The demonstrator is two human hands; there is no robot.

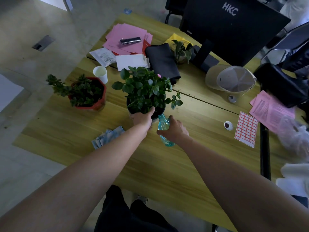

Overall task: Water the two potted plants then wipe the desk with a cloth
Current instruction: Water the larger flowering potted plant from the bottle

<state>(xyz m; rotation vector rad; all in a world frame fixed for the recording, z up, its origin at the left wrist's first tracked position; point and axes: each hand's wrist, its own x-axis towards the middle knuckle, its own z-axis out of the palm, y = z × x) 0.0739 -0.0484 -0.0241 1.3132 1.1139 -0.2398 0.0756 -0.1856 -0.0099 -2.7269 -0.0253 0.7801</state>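
Tilting toward the pot, the clear blue bottle (164, 129) sits in the right hand (173, 129), its fingers curled round the middle of the body. The bottle's long axis runs from the lower right, near the person, up and left, so its open neck points at the near rim of the black pot (160, 111) and appears to lie just at that rim; whether it touches cannot be told. That line is what the pour depends on: the mouth must pass over the rim and in under the leaves, not short of it, or water will likely land on the wooden desk (192, 156).

The left hand (142, 118) holds the same pot at its near-left side, thumb stretched up along the rim beneath the foliage, the other fingers hidden behind the pot wall. The flowering plant (145, 91) rises directly beyond both hands, and the right hand is the one carrying the water.

The 2nd plant, in a red pot (98, 102), stands well to the left, beyond reach of either hand as they lie. The blue cloth (107, 137) lies crumpled on the desk just left of the left forearm, untouched.
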